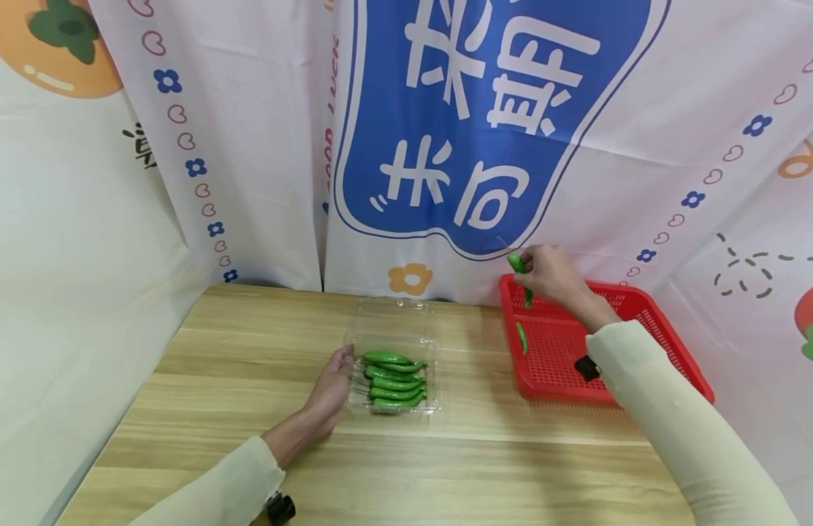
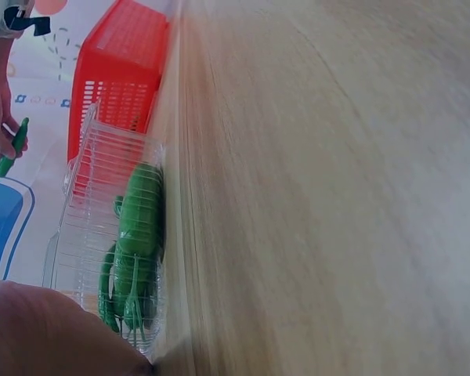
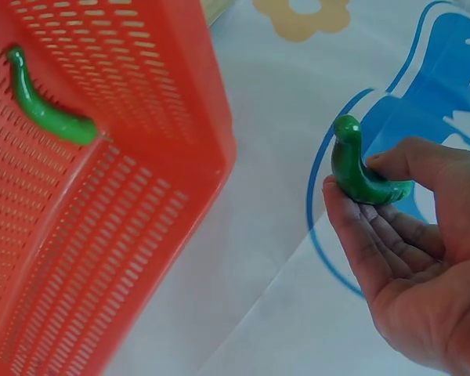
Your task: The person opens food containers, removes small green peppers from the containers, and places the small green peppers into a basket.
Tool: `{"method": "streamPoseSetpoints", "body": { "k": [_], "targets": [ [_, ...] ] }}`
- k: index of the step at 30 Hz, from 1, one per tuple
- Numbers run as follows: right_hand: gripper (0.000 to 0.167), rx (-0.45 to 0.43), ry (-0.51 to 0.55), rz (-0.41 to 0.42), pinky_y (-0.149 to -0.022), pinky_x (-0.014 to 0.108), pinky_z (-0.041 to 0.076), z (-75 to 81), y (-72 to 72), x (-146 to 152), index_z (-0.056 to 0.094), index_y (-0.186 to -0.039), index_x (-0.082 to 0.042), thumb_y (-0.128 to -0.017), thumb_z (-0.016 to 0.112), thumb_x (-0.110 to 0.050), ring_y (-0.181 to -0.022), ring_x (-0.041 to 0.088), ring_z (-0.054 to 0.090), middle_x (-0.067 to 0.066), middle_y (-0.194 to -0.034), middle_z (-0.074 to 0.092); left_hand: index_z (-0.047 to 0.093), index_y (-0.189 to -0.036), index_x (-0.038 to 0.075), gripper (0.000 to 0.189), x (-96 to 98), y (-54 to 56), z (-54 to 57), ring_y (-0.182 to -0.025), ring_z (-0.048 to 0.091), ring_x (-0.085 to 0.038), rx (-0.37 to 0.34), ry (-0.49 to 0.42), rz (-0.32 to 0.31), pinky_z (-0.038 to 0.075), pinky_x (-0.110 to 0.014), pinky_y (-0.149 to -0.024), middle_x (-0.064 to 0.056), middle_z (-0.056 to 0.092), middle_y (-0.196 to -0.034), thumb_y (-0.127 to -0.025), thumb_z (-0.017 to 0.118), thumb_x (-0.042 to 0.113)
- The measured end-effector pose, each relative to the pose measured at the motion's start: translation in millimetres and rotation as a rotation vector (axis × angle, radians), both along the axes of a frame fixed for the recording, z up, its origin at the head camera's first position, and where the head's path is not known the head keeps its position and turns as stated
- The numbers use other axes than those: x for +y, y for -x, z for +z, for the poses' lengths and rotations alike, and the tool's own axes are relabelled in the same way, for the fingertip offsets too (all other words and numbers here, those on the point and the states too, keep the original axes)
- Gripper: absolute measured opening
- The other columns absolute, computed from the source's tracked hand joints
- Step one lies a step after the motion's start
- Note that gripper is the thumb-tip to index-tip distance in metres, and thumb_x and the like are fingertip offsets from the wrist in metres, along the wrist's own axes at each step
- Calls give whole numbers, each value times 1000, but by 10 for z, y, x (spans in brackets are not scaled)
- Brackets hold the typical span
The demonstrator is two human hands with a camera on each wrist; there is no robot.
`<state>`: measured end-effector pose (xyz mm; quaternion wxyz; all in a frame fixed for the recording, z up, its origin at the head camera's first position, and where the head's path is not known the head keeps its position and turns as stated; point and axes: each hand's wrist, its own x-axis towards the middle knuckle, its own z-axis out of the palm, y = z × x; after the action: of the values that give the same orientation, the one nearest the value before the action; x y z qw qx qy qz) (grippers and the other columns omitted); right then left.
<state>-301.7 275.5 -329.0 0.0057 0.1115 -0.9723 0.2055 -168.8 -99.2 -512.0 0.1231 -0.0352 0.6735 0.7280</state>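
My right hand (image 1: 552,274) pinches a green chili pepper (image 3: 356,168) between thumb and fingers, above the back left rim of the red basket (image 1: 524,380). One more green pepper (image 3: 51,117) lies inside that basket, by its left wall. On the table a clear plastic box (image 1: 432,402) has its lid (image 1: 389,318) folded back. Several green peppers (image 1: 396,383) lie in it side by side. My left hand (image 1: 330,391) rests against the box's left side, its fingers fairly straight along the edge; its thumb is hard to make out.
Both containers stand on a wooden table (image 1: 478,467), the box near the middle and the basket at the back right. A printed cloth (image 1: 275,146) hangs behind the table and along its sides.
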Motion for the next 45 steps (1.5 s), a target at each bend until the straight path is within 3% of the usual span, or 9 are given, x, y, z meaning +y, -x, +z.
{"method": "streamPoseSetpoints", "body": {
  "k": [9,20,29,38,45],
  "targets": [
    [25,-6,-10,-80,-64,28,60,-104,59,202,72,-108,12,-93,76,-7,-73,25,64,24,-96,73,12,-167,-1,55,-1,-11,13,-161,1,-47,3,-7,-4,2,-64,-130,-23,3,-176,-116,24,18],
    [16,-16,-9,-104,-56,28,47,-211,132,439,72,-88,6,-92,75,-9,-63,19,57,12,-75,69,12,-167,-1,55,-3,-14,15,-161,1,-47,4,-9,-5,2,-65,-130,-22,4,-176,-116,24,18],
    [22,-80,-3,-110,-52,28,42,-268,172,567,73,-76,4,-94,73,-10,-54,17,60,13,-63,71,11,-167,-2,56,-13,-29,42,-161,0,-48,8,-8,-6,2,-65,-130,-24,2,-176,-116,24,17],
    [23,-201,-16,-145,-58,29,55,-313,200,592,76,-82,6,-97,73,-11,-59,20,68,11,-65,72,11,-167,-1,55,-14,-35,48,-161,0,-49,0,-10,-11,2,-66,-129,-23,3,-176,-116,24,18],
    [25,-273,-42,-151,-57,31,56,-380,244,621,74,-74,2,-96,73,-11,-59,21,66,9,-63,70,13,-167,-1,55,-16,-33,49,-161,1,-47,-2,-7,-11,2,-66,-130,-22,4,-176,-117,24,19]
  ]
}}
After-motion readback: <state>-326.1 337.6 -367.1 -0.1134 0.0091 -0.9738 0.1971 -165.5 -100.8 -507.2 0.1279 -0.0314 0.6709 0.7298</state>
